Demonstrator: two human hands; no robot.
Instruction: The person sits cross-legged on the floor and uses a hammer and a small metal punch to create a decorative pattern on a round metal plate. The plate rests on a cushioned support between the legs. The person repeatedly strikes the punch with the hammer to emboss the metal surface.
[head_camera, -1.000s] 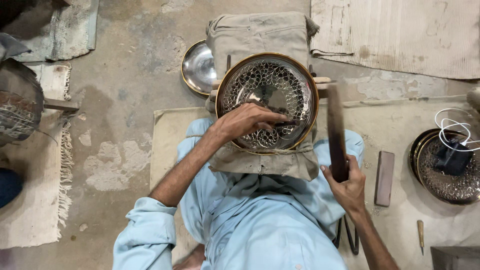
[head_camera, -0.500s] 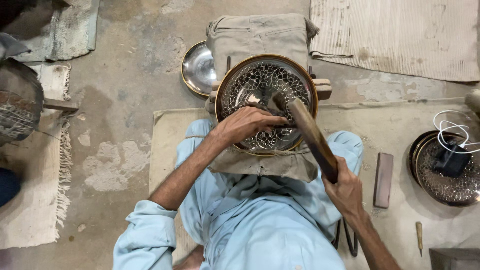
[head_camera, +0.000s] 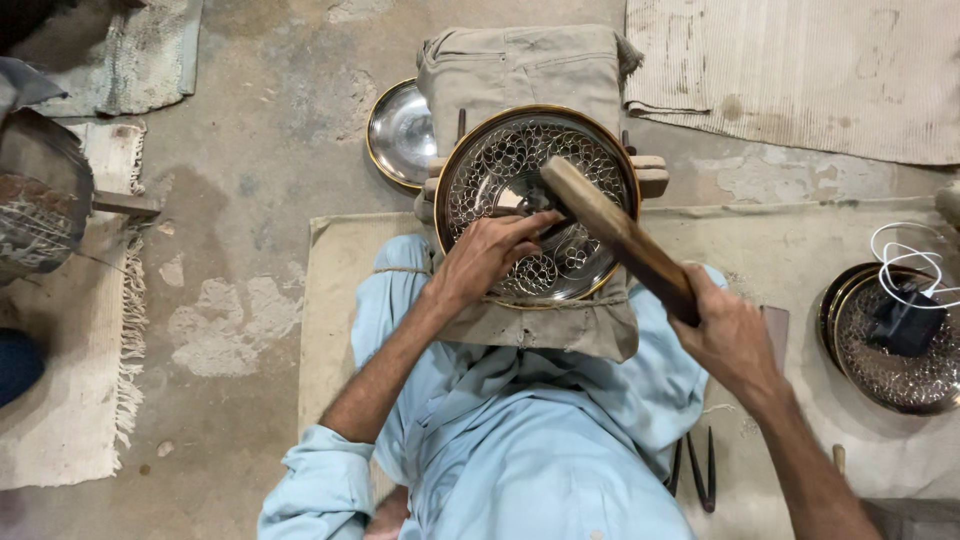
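Observation:
A round engraved metal plate (head_camera: 500, 165) with a brass rim lies on a khaki cloth pad (head_camera: 520, 60) in front of me. My left hand (head_camera: 490, 255) rests on the plate's lower part and pinches a small chisel (head_camera: 530, 215) against it. My right hand (head_camera: 730, 335) grips the handle of a wooden mallet (head_camera: 615, 230). The mallet slants up and left, its head down over the chisel near the plate's centre. The chisel tip is hidden by my fingers and the mallet head.
A plain shiny metal plate (head_camera: 395, 130) lies left of the pad. At the right, stacked engraved plates (head_camera: 880, 370) carry a black object and a white cord. Thin dark tools (head_camera: 700, 470) lie by my right leg. Mats and rugs (head_camera: 790, 70) cover parts of the concrete floor.
My right hand swung the mallet from upright beside the plate down and left onto the chisel. My left hand stayed on the plate.

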